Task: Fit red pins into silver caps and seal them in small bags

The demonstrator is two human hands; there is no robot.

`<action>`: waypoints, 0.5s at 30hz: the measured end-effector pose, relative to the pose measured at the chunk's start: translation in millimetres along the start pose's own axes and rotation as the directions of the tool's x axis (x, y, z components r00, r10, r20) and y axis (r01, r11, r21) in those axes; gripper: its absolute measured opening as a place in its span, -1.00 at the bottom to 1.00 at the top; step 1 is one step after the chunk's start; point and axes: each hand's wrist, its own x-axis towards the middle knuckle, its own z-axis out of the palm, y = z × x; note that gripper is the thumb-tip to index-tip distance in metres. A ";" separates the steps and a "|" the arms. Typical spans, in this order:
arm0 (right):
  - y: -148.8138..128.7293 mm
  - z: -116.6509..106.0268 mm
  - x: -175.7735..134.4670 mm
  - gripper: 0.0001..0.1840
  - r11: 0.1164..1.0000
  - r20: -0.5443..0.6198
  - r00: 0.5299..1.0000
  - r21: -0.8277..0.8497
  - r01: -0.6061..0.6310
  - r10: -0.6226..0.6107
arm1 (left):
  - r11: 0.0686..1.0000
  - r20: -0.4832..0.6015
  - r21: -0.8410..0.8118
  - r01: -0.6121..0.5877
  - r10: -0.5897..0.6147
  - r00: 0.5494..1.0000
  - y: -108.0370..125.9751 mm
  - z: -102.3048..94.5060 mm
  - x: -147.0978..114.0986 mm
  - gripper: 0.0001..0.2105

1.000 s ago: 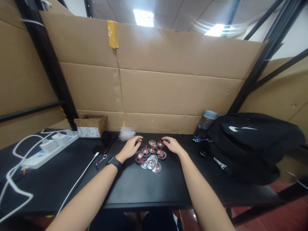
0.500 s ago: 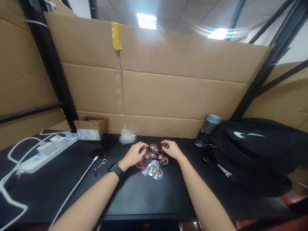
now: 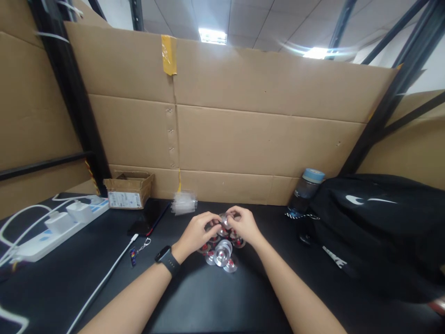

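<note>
A pile of shiny round metal discs with red centres point(image 3: 222, 255) lies on the black tabletop. At the back of the pile, one silvery disc point(image 3: 225, 221) is raised between my two hands. My left hand point(image 3: 200, 234), a dark watch on its wrist, has thumb and fingers curled at the disc's left side. On the other side my right hand point(image 3: 245, 225) pinches the same disc, its fingertips partly covering it. Several discs beneath the fingers are partly hidden.
A black bag point(image 3: 375, 232) and a blue-capped bottle point(image 3: 306, 192) stand at the right. Leftward are clear plastic pieces point(image 3: 184, 202), a phone point(image 3: 148, 220), a small keychain point(image 3: 133, 256), an open cardboard box point(image 3: 128, 190) and a power strip point(image 3: 62, 229). Cardboard walls the back.
Both hands have come inward over the back of the pile, and a disc is now held up between them. The view has tilted slightly.
</note>
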 end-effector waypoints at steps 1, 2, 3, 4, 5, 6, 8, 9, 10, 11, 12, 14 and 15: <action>-5.6 9.2 -3.8 -0.83 0.993 0.030 0.999 0.108 -0.047 0.044 | 1.000 -0.002 0.020 -0.008 0.008 1.000 0.4 0.0 0.2 -0.87; -10.6 17.2 -7.5 -0.81 0.976 0.050 0.995 0.199 -0.090 0.082 | 0.999 -0.002 0.046 -0.014 0.014 1.000 0.5 -0.5 0.6 -0.89; -15.3 23.4 -10.9 -0.79 0.953 0.067 0.992 0.277 -0.120 0.105 | 0.997 -0.010 0.069 -0.021 0.022 1.000 0.6 -1.4 1.0 -0.92; -19.7 27.7 -13.8 -0.76 0.926 0.076 0.991 0.354 -0.134 0.114 | 0.997 -0.022 0.076 -0.030 0.032 0.999 1.0 -2.9 1.6 -0.94; -23.9 30.2 -16.0 -0.73 0.895 0.092 0.989 0.422 -0.145 0.116 | 0.997 -0.035 0.068 -0.039 0.041 0.999 1.8 -4.6 2.1 -0.93; -27.6 31.2 -17.6 -0.70 0.865 0.114 0.987 0.477 -0.154 0.112 | 0.998 -0.055 0.049 -0.046 0.048 0.997 3.2 -6.4 2.6 -0.92; -33.3 29.8 -18.6 -0.65 0.817 0.163 0.980 0.547 -0.183 0.110 | 0.999 -0.085 0.010 -0.049 0.049 0.995 7.0 -9.0 3.0 -0.91; -34.9 28.2 -18.3 -0.62 0.803 0.179 0.978 0.563 -0.195 0.112 | 0.999 -0.100 -0.002 -0.041 0.041 0.994 9.1 -9.5 2.9 -0.90; -35.6 26.3 -17.8 -0.60 0.796 0.189 0.976 0.571 -0.200 0.110 | 1.000 -0.112 -0.008 -0.029 0.028 0.993 11.1 -9.5 2.6 -0.89; -35.6 24.4 -17.3 -0.58 0.796 0.194 0.976 0.573 -0.197 0.102 | 1.000 -0.125 -0.010 -0.017 0.015 0.992 12.9 -9.0 2.1 -0.89; -35.0 22.5 -16.8 -0.57 0.800 0.196 0.977 0.570 -0.185 0.086 | 1.000 -0.137 -0.009 -0.007 0.005 0.991 14.2 -8.3 1.5 -0.90; -33.1 19.1 -16.4 -0.54 0.816 0.203 0.978 0.560 -0.147 0.037 | 1.000 -0.161 0.002 0.002 -0.002 0.987 15.6 -6.9 0.3 -0.92; -32.3 17.7 -16.5 -0.52 0.824 0.210 0.978 0.551 -0.132 0.016 | 1.000 -0.171 0.008 0.003 -0.002 0.985 15.7 -6.4 -0.3 -0.93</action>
